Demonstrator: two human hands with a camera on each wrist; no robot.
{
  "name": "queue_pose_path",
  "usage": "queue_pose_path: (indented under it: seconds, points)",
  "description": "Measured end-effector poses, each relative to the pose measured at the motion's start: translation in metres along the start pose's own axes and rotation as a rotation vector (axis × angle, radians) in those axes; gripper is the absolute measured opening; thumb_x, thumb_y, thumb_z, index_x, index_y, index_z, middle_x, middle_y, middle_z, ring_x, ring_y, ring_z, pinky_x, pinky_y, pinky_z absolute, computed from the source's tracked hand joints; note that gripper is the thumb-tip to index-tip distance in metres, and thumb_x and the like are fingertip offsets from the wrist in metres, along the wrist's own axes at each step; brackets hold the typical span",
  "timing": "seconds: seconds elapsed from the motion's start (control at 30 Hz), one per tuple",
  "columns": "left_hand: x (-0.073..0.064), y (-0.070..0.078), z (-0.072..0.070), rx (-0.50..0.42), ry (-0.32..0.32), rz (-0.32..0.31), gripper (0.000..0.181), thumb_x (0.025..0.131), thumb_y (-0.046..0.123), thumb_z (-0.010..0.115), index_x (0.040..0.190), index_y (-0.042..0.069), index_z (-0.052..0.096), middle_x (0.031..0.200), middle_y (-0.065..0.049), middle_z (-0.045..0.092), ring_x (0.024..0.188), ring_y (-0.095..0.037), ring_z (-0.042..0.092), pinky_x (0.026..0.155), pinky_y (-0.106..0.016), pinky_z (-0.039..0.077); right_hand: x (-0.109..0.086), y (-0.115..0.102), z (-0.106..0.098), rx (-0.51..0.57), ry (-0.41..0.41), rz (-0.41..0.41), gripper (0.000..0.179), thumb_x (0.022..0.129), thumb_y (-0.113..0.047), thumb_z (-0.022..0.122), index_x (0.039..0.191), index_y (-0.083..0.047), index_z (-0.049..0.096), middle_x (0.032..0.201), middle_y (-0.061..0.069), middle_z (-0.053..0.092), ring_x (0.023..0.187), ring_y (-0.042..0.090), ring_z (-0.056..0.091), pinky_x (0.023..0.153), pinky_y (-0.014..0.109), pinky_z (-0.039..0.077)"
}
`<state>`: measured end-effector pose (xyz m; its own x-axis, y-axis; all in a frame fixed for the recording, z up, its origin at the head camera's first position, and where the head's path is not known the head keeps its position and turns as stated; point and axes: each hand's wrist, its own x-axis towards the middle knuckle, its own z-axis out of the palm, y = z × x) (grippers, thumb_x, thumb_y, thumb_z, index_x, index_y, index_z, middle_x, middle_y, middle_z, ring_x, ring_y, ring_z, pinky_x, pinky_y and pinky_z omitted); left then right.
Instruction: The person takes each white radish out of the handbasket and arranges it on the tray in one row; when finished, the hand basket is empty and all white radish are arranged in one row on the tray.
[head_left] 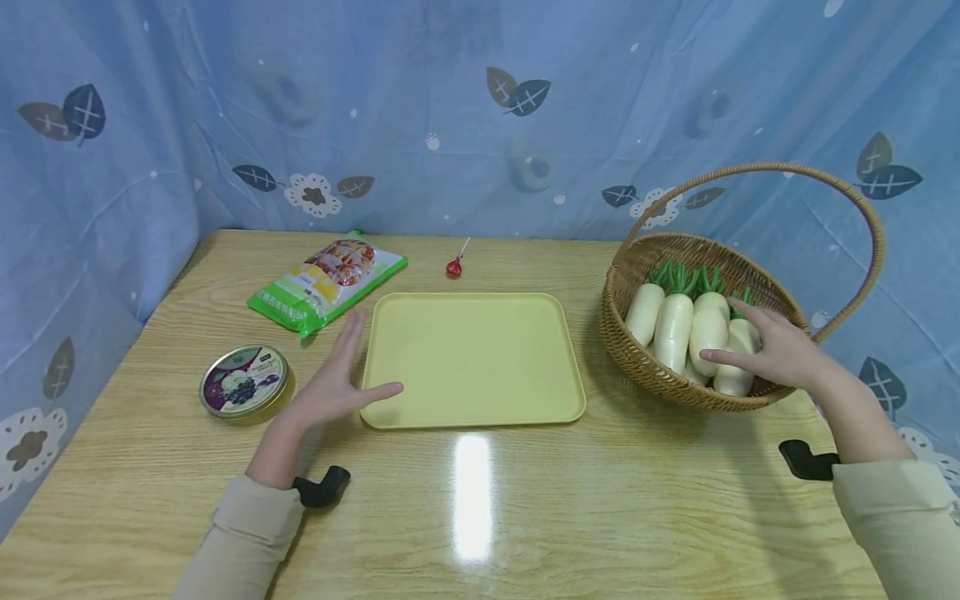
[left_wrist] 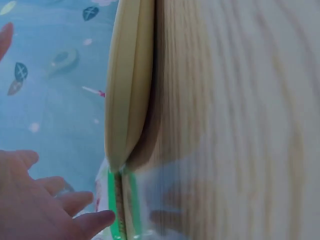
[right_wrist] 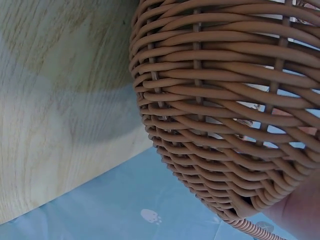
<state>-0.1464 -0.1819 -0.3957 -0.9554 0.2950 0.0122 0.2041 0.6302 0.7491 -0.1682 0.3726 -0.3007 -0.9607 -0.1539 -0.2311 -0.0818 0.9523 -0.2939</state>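
At the right, a wicker basket [head_left: 675, 379] with a tall handle holds several white radishes [head_left: 673, 329] with green stems. My right hand [head_left: 776, 346] reaches over its near right rim, thumb and fingers apart over the rightmost radish. In the right wrist view the woven wall [right_wrist: 220, 100] hides most of that hand. My left hand [head_left: 333, 383] is at the left edge of a pale yellow tray [head_left: 474, 358], its thumb stretched over the near left corner and its fingers spread. Nothing is in its grasp. The left wrist view shows those fingers [left_wrist: 75, 202] straight beside the tray.
A green and white food bag [head_left: 330, 279] lies behind my left hand. To its left stands a round tin [head_left: 246, 383] with grapes on the lid. A red lollipop [head_left: 453, 267] lies behind the tray. Blue patterned cloth [head_left: 450, 125] hangs along the table's back and sides.
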Motion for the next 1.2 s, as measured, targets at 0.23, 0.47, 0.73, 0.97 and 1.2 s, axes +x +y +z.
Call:
queue_pose_path:
  seconds: [0.23, 0.47, 0.73, 0.97, 1.2]
  points:
    - [0.004, -0.003, 0.006, -0.007, -0.028, -0.003, 0.116, 0.073, 0.050, 0.071, 0.145, 0.019, -0.014, 0.152, -0.009, -0.013, 0.138, -0.026, -0.010, 0.106, -0.059, 0.008, 0.003, -0.002, -0.001, -0.011, -0.035, 0.017, 0.098, 0.084, -0.052, 0.057, 0.145, 0.002, 0.003, 0.137, 0.043, 0.012, 0.121, 0.060, 0.010, 0.086, 0.073, 0.021]
    - [0.007, -0.006, 0.010, -0.044, -0.043, -0.023, 0.120, 0.071, 0.048, 0.074, 0.146, 0.017, -0.014, 0.152, -0.008, -0.014, 0.138, -0.026, -0.010, 0.106, -0.059, 0.007, 0.005, -0.004, -0.002, -0.041, -0.068, 0.023, 0.098, 0.084, -0.052, 0.056, 0.143, 0.006, 0.004, 0.132, 0.046, 0.018, 0.116, 0.062, 0.018, 0.084, 0.071, 0.027]
    - [0.006, -0.008, 0.016, -0.041, -0.064, -0.021, 0.122, 0.068, 0.047, 0.077, 0.146, 0.017, -0.012, 0.151, -0.011, -0.015, 0.137, -0.030, -0.009, 0.105, -0.060, 0.008, 0.008, 0.000, 0.000, -0.007, -0.106, 0.050, 0.099, 0.085, -0.053, 0.054, 0.143, 0.006, -0.001, 0.131, 0.048, 0.017, 0.112, 0.063, 0.025, 0.082, 0.068, 0.032]
    - [0.003, -0.008, 0.020, -0.050, -0.066, -0.008, 0.128, 0.062, 0.045, 0.081, 0.146, 0.018, -0.012, 0.151, -0.013, -0.015, 0.137, -0.032, -0.009, 0.105, -0.060, 0.009, 0.009, 0.003, -0.001, 0.091, -0.165, 0.081, 0.098, 0.088, -0.052, 0.050, 0.142, 0.005, -0.009, 0.134, 0.047, 0.009, 0.116, 0.063, 0.017, 0.085, 0.070, 0.028]
    - [0.001, -0.007, 0.024, -0.045, -0.086, -0.006, 0.133, 0.057, 0.046, 0.083, 0.146, 0.021, -0.013, 0.150, -0.015, -0.018, 0.136, -0.038, -0.008, 0.103, -0.062, 0.009, 0.011, 0.008, -0.001, 0.191, -0.242, 0.106, 0.097, 0.090, -0.051, 0.047, 0.141, 0.005, -0.013, 0.135, 0.046, 0.003, 0.117, 0.062, 0.017, 0.084, 0.065, 0.035]
